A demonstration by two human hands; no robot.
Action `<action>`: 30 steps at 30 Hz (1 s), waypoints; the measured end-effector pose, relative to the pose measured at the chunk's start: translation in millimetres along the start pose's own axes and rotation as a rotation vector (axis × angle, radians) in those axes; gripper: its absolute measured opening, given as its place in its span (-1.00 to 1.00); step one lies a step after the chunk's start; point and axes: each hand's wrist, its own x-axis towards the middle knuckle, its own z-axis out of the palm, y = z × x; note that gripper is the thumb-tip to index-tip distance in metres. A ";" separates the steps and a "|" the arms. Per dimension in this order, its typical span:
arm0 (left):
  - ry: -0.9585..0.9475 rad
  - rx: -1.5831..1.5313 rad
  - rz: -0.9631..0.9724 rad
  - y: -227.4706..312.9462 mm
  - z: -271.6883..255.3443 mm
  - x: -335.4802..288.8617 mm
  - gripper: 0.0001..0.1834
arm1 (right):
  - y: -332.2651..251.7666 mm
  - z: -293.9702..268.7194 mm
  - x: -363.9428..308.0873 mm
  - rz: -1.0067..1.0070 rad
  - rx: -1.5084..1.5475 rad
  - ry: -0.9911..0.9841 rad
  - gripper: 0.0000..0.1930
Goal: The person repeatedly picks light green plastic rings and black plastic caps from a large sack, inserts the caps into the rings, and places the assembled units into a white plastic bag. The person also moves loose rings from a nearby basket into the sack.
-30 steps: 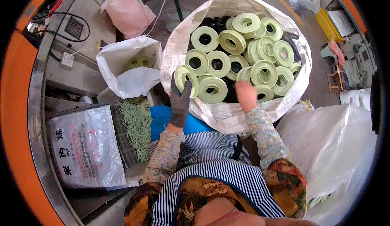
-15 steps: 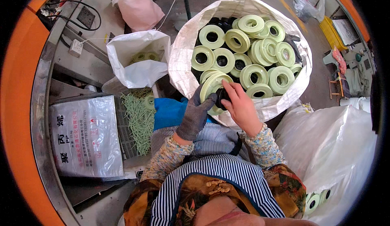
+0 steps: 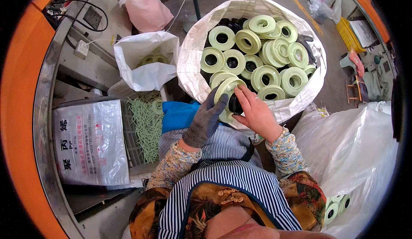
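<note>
My left hand [image 3: 204,122], in a grey glove, grips a pale green flanged plastic ring [image 3: 225,89] near the front rim of a large white woven sack [image 3: 189,63]. Against the ring's right side sits a black ring-shaped part [image 3: 234,104]. The bare fingers and thumb of my right hand [image 3: 260,115] close on that black part from the right. Just beyond both hands, the sack holds many similar pale green rings [image 3: 231,62], with black pieces among and beneath them. How the black part fits against the green ring is partly hidden by my fingers.
Left of the sack stands a white plastic bag [image 3: 148,79] with some green rings inside. Thin green plastic sticks [image 3: 146,127] lie heaped below it, beside a flat printed white bag [image 3: 94,142]. A large translucent bag [image 3: 347,149] bulges at my right.
Both hands still hold the same parts. My right hand has shifted slightly right and down, with its fingers a little more spread. The view has moved slightly.
</note>
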 end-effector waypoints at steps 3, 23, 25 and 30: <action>-0.001 0.058 0.032 0.2 2.2 1.1 -0.21 | 2.1 0.8 -2.3 0.004 0.006 0.002 -0.14; -0.091 -0.032 -0.135 7.0 3.2 13.9 -0.45 | 17.9 13.2 1.0 -0.052 0.053 0.101 -0.23; -0.031 0.193 0.034 -1.9 11.5 8.0 -0.52 | 9.7 28.8 -4.3 0.244 0.235 0.124 -0.34; 0.069 -0.348 -0.377 -1.5 53.3 -5.2 -0.56 | 18.3 64.1 -21.3 0.847 1.959 0.209 -0.51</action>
